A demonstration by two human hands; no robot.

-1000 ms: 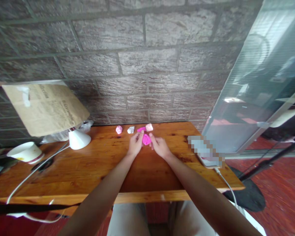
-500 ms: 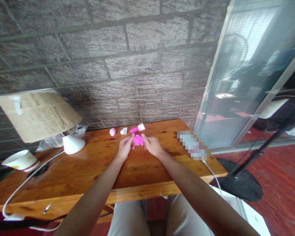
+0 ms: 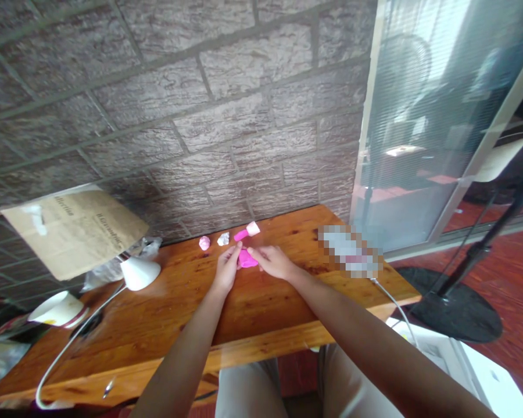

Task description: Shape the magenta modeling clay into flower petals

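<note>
Pinching pink clay (image 3: 246, 259) still, left hand (image 3: 226, 268), right hand (image 3: 273, 262); fingertips closer.

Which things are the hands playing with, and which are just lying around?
In use: left hand and right hand pinch the pink clay; spare clay bits lie by the wall.

Lying about: lamp, cup, paper bag, cable.

Layout on the tabletop (image 3: 261, 302), wall behind.
Clay lump (image 3: 247, 259) lies between left hand (image 3: 226, 268) and right hand (image 3: 273, 262); three small pieces (image 3: 223, 238) sit behind it near the wall; lamp (image 3: 140, 273) and cup (image 3: 58, 309) stand far left; cable (image 3: 390, 299) runs off right.
</note>
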